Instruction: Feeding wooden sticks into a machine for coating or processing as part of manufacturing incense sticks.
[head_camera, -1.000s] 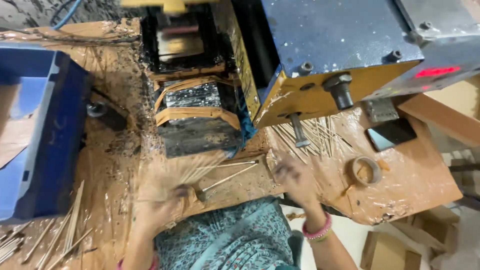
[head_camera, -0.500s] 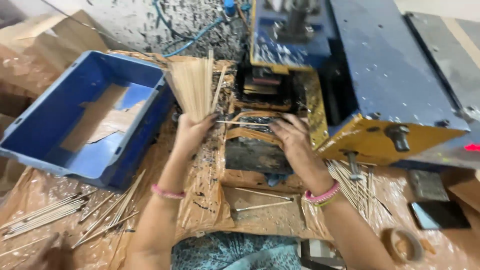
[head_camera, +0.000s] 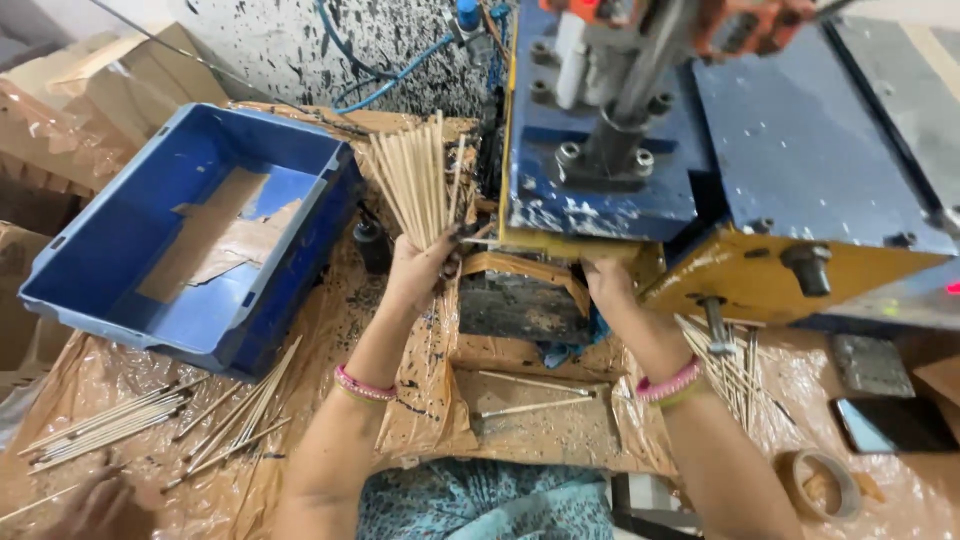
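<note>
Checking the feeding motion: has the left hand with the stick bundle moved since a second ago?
Yes. The left hand rose from the table edge, bundle of sticks beside the blue crate.

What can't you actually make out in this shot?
Head view only:
- Right hand: its fingertips vanish under the blue machine.
- Left hand grips a bundle of thin sticks; their count is too fine to tell.
- The machine's top is cut off by the frame edge.

right hand (head_camera: 606, 282) fingertips tucked out of sight under the blue machine (head_camera: 600, 180), roll of tape (head_camera: 820, 483) partly clipped by the bottom edge, phone (head_camera: 893, 425) blurred
</note>
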